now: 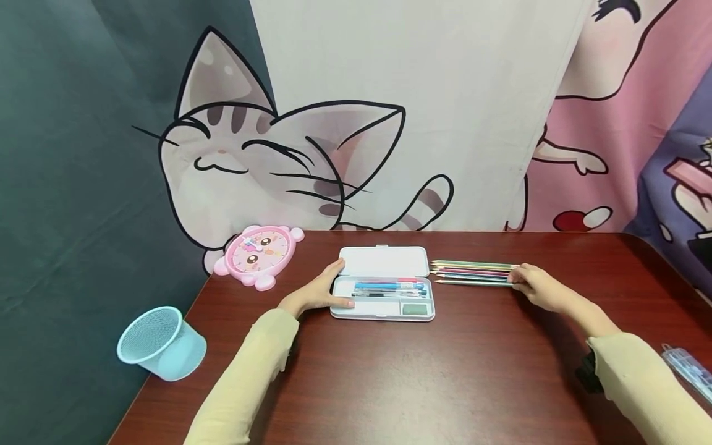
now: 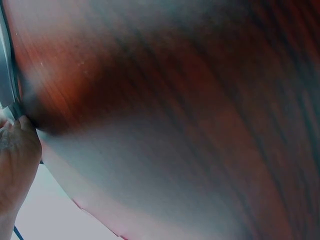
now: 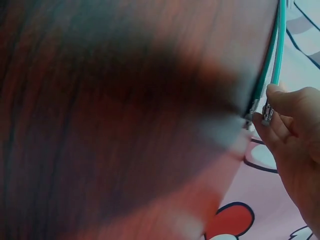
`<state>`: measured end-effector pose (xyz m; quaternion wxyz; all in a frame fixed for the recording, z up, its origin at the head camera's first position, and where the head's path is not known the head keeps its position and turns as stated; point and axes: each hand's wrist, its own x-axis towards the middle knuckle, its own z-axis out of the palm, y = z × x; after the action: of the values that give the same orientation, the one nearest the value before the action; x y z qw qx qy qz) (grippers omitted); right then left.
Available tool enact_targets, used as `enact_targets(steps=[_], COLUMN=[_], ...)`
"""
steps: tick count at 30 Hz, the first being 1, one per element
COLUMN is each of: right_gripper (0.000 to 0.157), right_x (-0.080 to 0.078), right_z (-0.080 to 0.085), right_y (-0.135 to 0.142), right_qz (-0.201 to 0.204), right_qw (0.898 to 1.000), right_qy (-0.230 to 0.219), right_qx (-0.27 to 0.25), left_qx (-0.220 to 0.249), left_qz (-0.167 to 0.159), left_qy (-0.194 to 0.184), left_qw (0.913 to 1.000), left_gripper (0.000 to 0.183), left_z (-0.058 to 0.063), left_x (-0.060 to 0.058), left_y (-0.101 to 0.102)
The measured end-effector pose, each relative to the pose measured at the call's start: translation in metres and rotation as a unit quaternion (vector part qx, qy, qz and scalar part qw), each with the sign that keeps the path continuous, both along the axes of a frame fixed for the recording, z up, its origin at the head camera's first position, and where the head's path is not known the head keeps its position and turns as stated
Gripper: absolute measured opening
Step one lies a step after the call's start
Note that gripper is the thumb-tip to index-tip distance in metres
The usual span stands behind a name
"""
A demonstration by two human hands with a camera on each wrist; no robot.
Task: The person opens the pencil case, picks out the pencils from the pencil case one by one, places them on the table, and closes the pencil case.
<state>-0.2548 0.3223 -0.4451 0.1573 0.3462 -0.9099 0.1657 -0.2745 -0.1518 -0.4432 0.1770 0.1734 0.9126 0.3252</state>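
An open white pencil case (image 1: 384, 315) lies on the table, its lid (image 1: 384, 261) folded back. Pens (image 1: 389, 287) in blue, pink and clear fill its long compartment, and a grey-green block (image 1: 415, 308) sits at the front right. My left hand (image 1: 317, 292) rests on the case's left side, thumb stretched over the front tray and fingers by the lid. Right of the case, several coloured pencils (image 1: 473, 268) lie in a row, tips leftward. My right hand (image 1: 536, 285) pinches the metal-capped end of the nearest, green pencil (image 3: 278, 55) between thumb and fingers.
A pink animal-shaped clock (image 1: 260, 253) stands at the back left. A light blue mesh pen holder (image 1: 178, 352) is on the left edge. At the far right lies a clear bluish case (image 1: 690, 371). A cartoon cloth (image 1: 473, 93) hangs behind the dark wooden table (image 1: 389, 383).
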Motion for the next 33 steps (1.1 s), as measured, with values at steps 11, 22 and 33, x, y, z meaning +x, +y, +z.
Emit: enact_targets(steps=[11,22,33], right_gripper=[0.021,0.031,0.048], right_x=[0.005,-0.006,-0.022], right_z=[-0.005,0.013,0.01], right_y=[-0.005,-0.112,-0.168], right_qz=[-0.043,-0.095,-0.183], right_qw=[0.999,0.95,0.89], right_qy=[-0.031,-0.261,-0.367], right_qx=[-0.009,-0.144,-0.199], left_qx=[-0.002,-0.003,0.008], left_qz=[-0.002,-0.004,-0.034], left_qy=[-0.006,-0.004,0.032], left_qw=[1.0,1.0,0.9989], left_gripper=[0.104,0.103,0.113], left_z=[-0.002,-0.002,0.002], left_x=[0.003,0.003,-0.001], left_y=[-0.001,-0.005,-0.004])
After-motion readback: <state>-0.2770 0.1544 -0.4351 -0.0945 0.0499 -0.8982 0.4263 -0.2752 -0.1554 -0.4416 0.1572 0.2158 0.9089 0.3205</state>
